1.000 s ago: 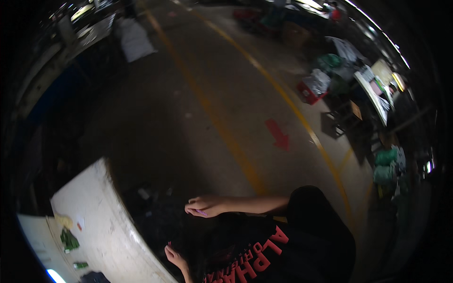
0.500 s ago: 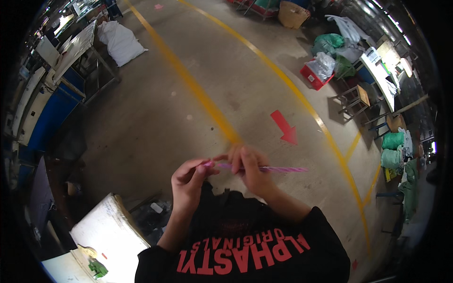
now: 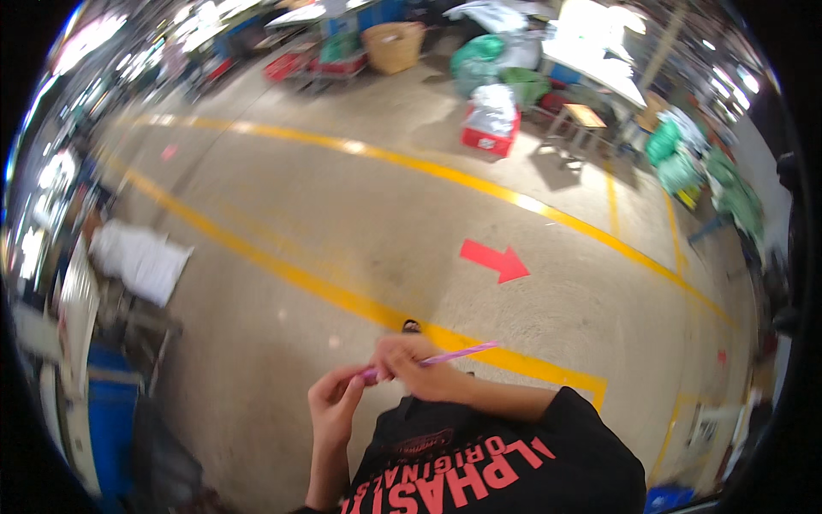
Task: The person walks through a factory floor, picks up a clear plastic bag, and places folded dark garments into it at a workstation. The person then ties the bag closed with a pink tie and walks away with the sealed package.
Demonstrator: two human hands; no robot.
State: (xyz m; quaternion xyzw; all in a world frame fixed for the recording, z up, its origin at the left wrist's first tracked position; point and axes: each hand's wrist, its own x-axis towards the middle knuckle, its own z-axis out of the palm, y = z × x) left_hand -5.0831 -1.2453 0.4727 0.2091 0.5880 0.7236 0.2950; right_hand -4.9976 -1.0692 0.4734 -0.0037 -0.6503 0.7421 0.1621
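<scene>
A thin, straight pink-and-purple stick [image 3: 467, 351] with a twisted look runs across in front of my body. My right hand [image 3: 415, 368] is closed around its middle, and one end sticks out past the hand to the right. My left hand [image 3: 336, 396] pinches the other end between thumb and fingers, close beside the right hand. The fingers of the right hand hide the middle of the stick. Its exact kind is too small to make out.
Yellow lines and a red arrow [image 3: 497, 260] mark the concrete floor [image 3: 368, 223]. A white sack [image 3: 141, 259] lies at the left. Ahead to the right are a red crate [image 3: 490, 137] with plastic bags, a wooden stool [image 3: 584, 116], green bundles [image 3: 672, 158] and a wicker basket [image 3: 394, 47].
My view has swung to the right, and the white-topped table at lower left has gone out of it. Both hands keep hold of the stick, whose right end now tilts up.
</scene>
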